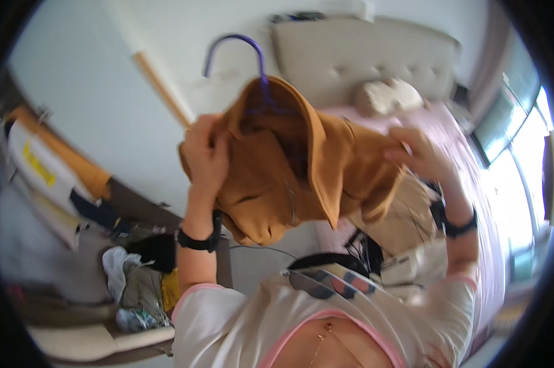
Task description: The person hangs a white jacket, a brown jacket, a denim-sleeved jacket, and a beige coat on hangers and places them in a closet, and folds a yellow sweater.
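Note:
A camel-brown collared jacket (344, 153) hangs in front of me on a purple hanger (263, 67). The hanger's hook rises above the open collar, and most of its bar is hidden inside the cloth. My left hand (208, 153) is closed on the jacket at its left shoulder. At the opposite side, my right hand (419, 153) pinches the cloth near the other shoulder. A zipper shows down the front, and the lower part of the jacket is bunched up. Both of my wrists wear dark bands.
To the right is a bed with a pink cover (445, 132), a tufted headboard (363, 55) and a pale pillow (390, 97). Tan clothes (399, 218) lie on it. Several garments hang at the left (50, 165), above a pile of folded clothes (142, 282).

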`<state>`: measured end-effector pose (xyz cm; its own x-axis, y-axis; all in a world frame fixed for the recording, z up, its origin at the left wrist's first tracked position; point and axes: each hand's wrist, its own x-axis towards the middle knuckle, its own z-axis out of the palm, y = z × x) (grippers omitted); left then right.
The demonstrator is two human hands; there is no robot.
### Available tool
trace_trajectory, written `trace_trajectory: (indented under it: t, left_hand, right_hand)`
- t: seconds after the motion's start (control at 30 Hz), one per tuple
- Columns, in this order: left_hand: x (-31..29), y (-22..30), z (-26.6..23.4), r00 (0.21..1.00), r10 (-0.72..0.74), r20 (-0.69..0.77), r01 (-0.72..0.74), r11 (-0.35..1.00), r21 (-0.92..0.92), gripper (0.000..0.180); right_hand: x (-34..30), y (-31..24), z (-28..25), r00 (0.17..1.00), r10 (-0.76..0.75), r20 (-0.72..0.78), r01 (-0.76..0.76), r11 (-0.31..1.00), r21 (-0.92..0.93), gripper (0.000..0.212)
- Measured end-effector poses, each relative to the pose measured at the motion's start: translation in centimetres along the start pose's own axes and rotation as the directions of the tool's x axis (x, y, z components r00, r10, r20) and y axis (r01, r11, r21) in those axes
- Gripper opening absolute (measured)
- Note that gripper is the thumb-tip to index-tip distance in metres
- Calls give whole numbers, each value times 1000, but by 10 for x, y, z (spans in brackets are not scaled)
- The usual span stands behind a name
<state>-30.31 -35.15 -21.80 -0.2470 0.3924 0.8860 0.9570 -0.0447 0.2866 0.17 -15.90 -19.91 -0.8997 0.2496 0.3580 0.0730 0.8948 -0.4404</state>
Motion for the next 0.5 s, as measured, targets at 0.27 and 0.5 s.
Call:
trace_trajectory:
  t: [0.27,0.5]
  left_hand:
    - [-28,-33,-158,996,-82,25,76,981,176,19]
    - [-48,-75,-266,969,-228,-94,243,946,213,17]
  right_hand:
    - [57,-123,79,960,-243,139,178,913,367,22]
    - [131,-202,136,820,-445,361,-9,619,785,24]
